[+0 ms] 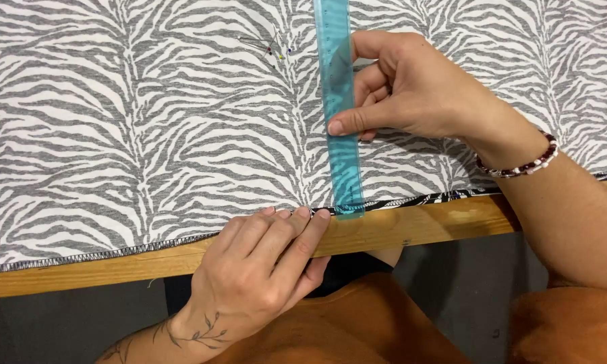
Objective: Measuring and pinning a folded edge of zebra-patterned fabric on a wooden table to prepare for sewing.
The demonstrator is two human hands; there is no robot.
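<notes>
Several pins lie on zebra fabric near the ruler.

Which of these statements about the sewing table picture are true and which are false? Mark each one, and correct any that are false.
1. The right hand presses a see-through teal ruler onto the fabric. True.
2. The fabric is plain blue. False: it is grey and white with a zebra stripe pattern.
3. The left hand rests its fingertips at the fabric's stitched edge, next to the ruler's near end. True.
4. A pair of scissors lies on the fabric. False: only a few coloured-headed pins lie there, left of the ruler.
5. The beaded bracelet is on the left wrist. False: it is on the right wrist.
</notes>
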